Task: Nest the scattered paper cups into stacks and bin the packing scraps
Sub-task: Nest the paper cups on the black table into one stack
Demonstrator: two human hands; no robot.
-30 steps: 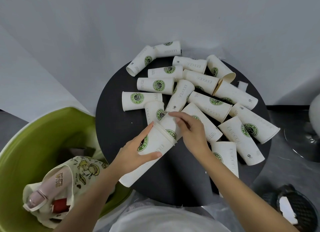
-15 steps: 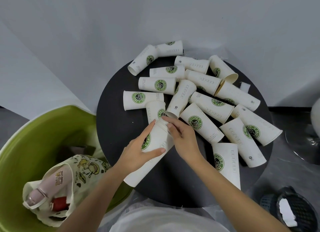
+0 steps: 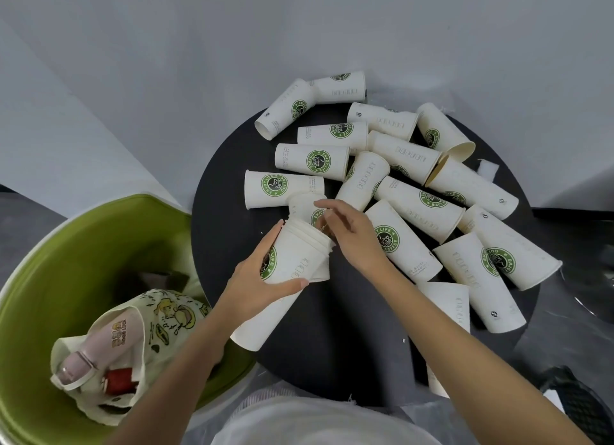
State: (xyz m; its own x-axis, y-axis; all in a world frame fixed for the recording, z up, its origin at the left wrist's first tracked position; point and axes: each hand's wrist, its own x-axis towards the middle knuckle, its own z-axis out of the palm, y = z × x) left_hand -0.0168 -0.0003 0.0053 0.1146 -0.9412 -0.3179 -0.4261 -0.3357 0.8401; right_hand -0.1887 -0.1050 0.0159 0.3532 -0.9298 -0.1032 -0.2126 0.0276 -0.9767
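My left hand [image 3: 262,280] grips a tilted stack of nested white paper cups [image 3: 295,261] with green logos, over the near left part of the round black table [image 3: 349,328]. My right hand [image 3: 352,237] is just past the stack's open mouth. Its fingertips touch a single cup [image 3: 304,207] lying behind the stack, without a clear grip. Several more loose cups [image 3: 422,203] lie on their sides across the far and right parts of the table. A small white packing scrap [image 3: 486,168] lies near the far right edge.
A large green tub [image 3: 99,232] stands left of the table and holds a printed cloth bag [image 3: 143,325] with a pink bottle. A black mesh bin [image 3: 579,408] with white paper stands on the floor at lower right. White walls close in behind.
My right hand pushed a cup fully into the stack held in my left hand, then let go and moved back to the single cup behind the stack.
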